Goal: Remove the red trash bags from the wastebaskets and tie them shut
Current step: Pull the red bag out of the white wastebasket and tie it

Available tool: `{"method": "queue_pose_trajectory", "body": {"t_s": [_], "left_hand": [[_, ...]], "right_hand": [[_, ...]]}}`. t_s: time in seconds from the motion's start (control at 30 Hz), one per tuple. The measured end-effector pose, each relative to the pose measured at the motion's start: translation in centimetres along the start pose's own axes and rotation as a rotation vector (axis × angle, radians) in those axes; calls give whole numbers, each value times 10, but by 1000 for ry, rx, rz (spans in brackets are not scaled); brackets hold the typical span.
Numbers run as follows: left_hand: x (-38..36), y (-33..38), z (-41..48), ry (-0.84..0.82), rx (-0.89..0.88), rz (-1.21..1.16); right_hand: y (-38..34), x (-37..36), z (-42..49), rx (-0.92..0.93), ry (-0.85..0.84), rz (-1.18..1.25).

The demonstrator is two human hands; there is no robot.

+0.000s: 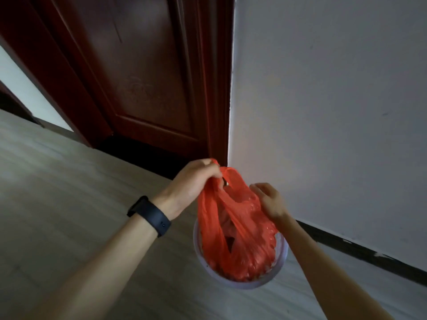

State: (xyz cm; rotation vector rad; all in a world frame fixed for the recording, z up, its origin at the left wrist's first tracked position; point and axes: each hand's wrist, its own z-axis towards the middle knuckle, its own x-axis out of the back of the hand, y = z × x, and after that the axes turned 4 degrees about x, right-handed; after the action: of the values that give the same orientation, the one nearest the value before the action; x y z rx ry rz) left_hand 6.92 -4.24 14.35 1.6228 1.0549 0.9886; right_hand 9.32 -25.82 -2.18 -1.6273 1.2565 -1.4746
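My left hand (pixel 196 181) clenches one handle of the red bag (pixel 235 239), my right hand (pixel 270 202) pinches its other edge; it sits in the wastebasket (pixel 242 284) beside the wall (pixel 335 112), bare floor (pixel 69 192) leftward.

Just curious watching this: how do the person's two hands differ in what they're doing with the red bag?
The left hand is fisted around the red bag's gathered handle, raised high; the right hand sits lower at the bag's side edge. The left wrist wears a black band; the right is bare. Both hold the bag above the wastebasket.
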Motion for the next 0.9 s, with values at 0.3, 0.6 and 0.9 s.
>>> {"method": "queue_pose_trajectory", "body": {"t_s": [0.3, 0.6, 0.9], "left_hand": [[2, -48, -6, 481, -60, -56], [-63, -118, -19, 577, -182, 370], [-79, -98, 19, 544, 124, 86]], "right_hand": [[71, -7, -39, -89, 43, -513], [90, -25, -58, -124, 191, -355], [99, -21, -58, -128, 222, -272]]}}
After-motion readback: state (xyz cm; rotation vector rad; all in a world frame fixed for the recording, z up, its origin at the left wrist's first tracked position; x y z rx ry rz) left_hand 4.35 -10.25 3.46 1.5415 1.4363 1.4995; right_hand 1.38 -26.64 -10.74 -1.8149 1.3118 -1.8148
